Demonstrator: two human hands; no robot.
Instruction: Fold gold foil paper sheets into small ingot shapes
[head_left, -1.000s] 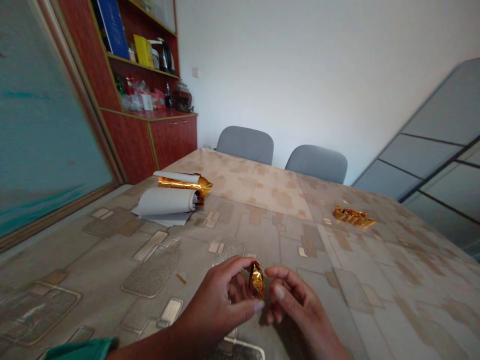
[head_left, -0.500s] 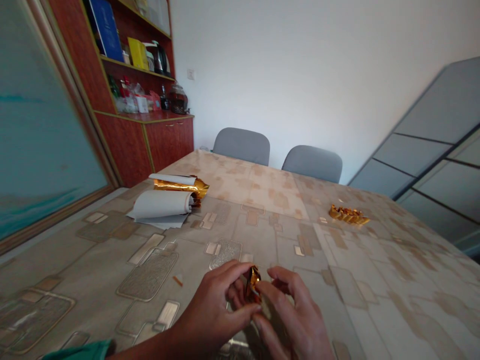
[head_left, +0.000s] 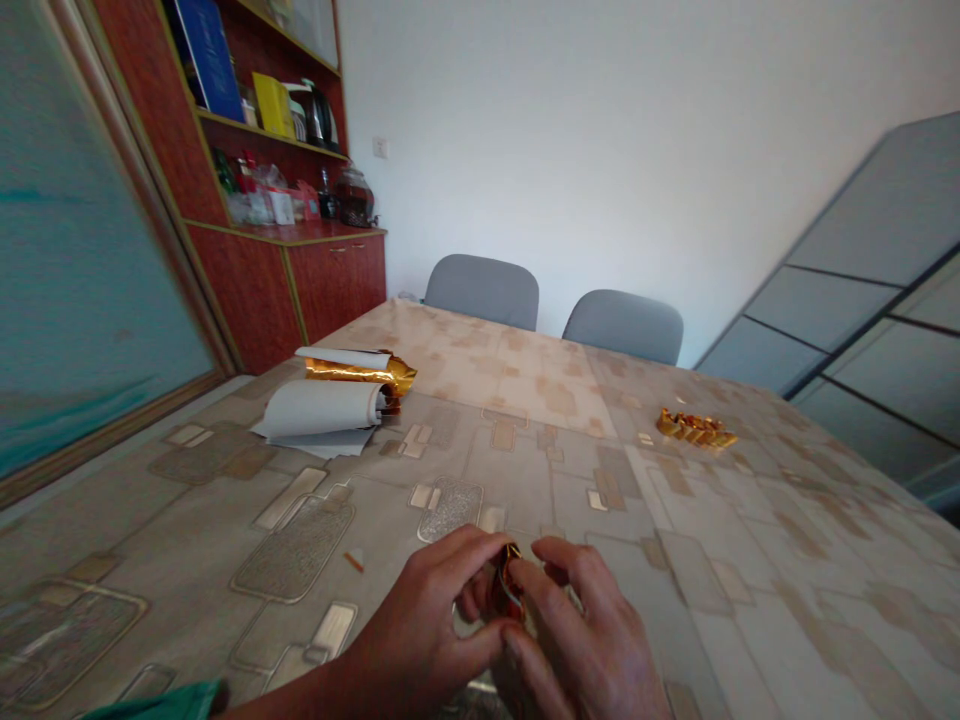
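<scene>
Low in the middle of the view, my left hand (head_left: 431,625) and my right hand (head_left: 577,640) meet over the table (head_left: 525,460). Both pinch a small folded piece of gold foil paper (head_left: 508,585) between fingertips and thumbs. Most of the piece is hidden by my fingers. My hands hover just above the patterned tablecloth, close to the near edge.
A curled stack of gold foil sheets with white backing (head_left: 337,395) lies at the far left of the table. A row of small folded gold pieces (head_left: 694,428) sits at the far right. Two grey chairs (head_left: 555,305) stand behind the table, and a red cabinet (head_left: 292,200) fills the left corner.
My right hand has closed in on the gold piece and now covers much of it. Both hands have sunk a little lower in the view.
</scene>
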